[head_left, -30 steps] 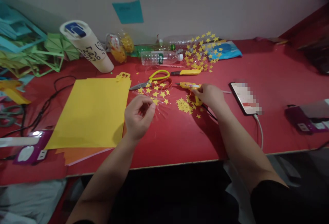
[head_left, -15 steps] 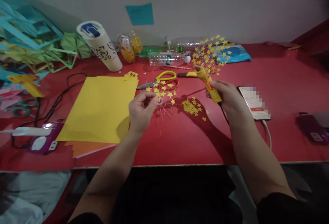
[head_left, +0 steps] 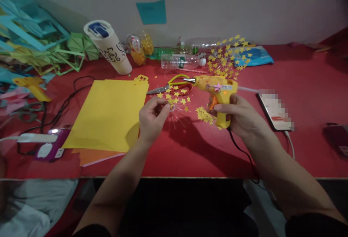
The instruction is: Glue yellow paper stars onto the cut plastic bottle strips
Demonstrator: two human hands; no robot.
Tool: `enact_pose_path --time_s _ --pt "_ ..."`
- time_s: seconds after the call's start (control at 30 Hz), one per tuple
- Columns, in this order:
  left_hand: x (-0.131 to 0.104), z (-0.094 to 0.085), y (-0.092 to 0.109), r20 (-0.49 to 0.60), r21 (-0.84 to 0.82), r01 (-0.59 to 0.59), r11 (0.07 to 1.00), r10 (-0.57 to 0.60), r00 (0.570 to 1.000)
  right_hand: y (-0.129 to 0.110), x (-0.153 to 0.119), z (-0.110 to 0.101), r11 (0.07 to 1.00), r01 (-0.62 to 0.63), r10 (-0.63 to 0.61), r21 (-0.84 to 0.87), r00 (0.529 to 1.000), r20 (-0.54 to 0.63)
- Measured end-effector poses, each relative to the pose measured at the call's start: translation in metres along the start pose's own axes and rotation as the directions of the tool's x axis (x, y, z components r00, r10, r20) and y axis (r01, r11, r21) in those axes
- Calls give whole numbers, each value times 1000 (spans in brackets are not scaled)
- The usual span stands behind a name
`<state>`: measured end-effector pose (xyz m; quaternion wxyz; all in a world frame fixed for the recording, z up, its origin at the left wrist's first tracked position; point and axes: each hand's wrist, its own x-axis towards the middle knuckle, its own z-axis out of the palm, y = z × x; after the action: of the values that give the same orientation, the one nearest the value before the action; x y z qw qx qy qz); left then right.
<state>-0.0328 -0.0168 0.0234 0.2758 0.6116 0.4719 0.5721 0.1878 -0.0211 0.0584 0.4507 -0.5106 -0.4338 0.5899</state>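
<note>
My left hand [head_left: 152, 118] pinches the middle of a clear plastic piece cut into thin fanned strands [head_left: 174, 115]. Yellow paper stars [head_left: 176, 94] sit on its far strands. In my right hand [head_left: 246, 117] is a yellow hot glue gun [head_left: 224, 101] with an orange trigger; its metal nozzle points left, above the stars and apart from them. Beneath the gun lies a heap of loose yellow stars [head_left: 203, 115], partly covered by my right hand. Another star-covered clear spray [head_left: 228, 57] stands behind the gun.
Yellow paper sheets [head_left: 108, 115] lie left of my hand, with scissors [head_left: 159, 90] behind. Farther back are a white tumbler [head_left: 115, 53] and plastic bottles [head_left: 181, 62]. A phone [head_left: 276, 111] is at right. A second glue gun [head_left: 34, 86] and cables lie left.
My right hand has turned the glue gun from pointing away to side-on, its nozzle now leftward and closer to the held strands. My left hand keeps its pinch; the view has shifted slightly.
</note>
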Motion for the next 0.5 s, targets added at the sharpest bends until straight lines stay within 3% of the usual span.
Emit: enact_pose_path --time_s 0.17,0.37,0.5 --pt "0 -1 1 -20 18 -5 1000 6 1000 10 -7 13 999 33 -32 -11 998 62" --pt "0 -1 -2 -21 33 -23 999 24 1000 23 -23 13 936 78 -36 -343 991 129" --pt "-1 0 0 9 47 -55 997 55 998 25 -28 16 895 245 -206 -373 968 140"
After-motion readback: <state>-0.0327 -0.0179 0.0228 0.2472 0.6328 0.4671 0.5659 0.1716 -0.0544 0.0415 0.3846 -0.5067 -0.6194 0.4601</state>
